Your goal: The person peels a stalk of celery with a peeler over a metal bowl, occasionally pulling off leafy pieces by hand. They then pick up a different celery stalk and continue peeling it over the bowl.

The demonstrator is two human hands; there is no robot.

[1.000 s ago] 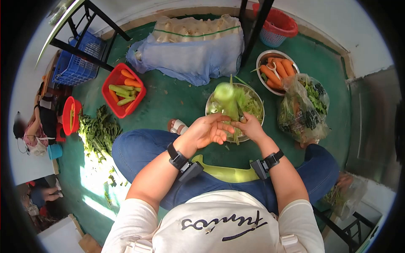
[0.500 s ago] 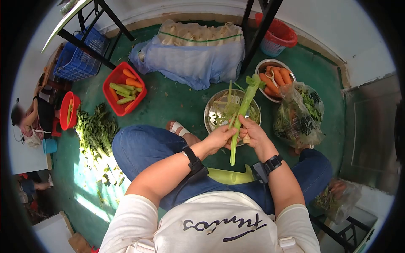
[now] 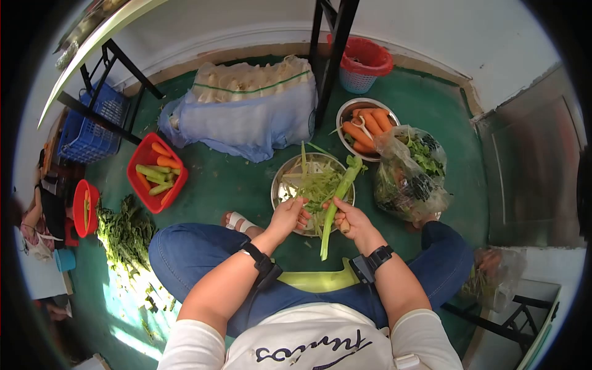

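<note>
My right hand [image 3: 353, 222] is closed around a long green celery stalk [image 3: 338, 206], which slants up over the right side of a metal bowl. A tool with a short wooden handle [image 3: 345, 227] is in the same hand, its working end hidden. My left hand [image 3: 290, 217], apart from the stalk, has its fingers curled together at the bowl's near left rim. What those fingers hold, if anything, is too small to make out. Inside the metal bowl [image 3: 275, 192] lie thin green peelings [image 3: 317, 185].
Carrots [image 3: 369, 128] fill a second metal bowl beside a plastic bag of greens [image 3: 412, 176]. To the left are a red basin [image 3: 139, 191] with cut vegetables and leafy stalks [image 3: 126, 231] on the floor. Behind lies a sack of white roots [image 3: 246, 117]. Another person [image 3: 43, 209] sits far left.
My left hand has come off the stalk and moved left to the bowl's rim. My right hand still holds the stalk and tool. The camera view has shifted.
</note>
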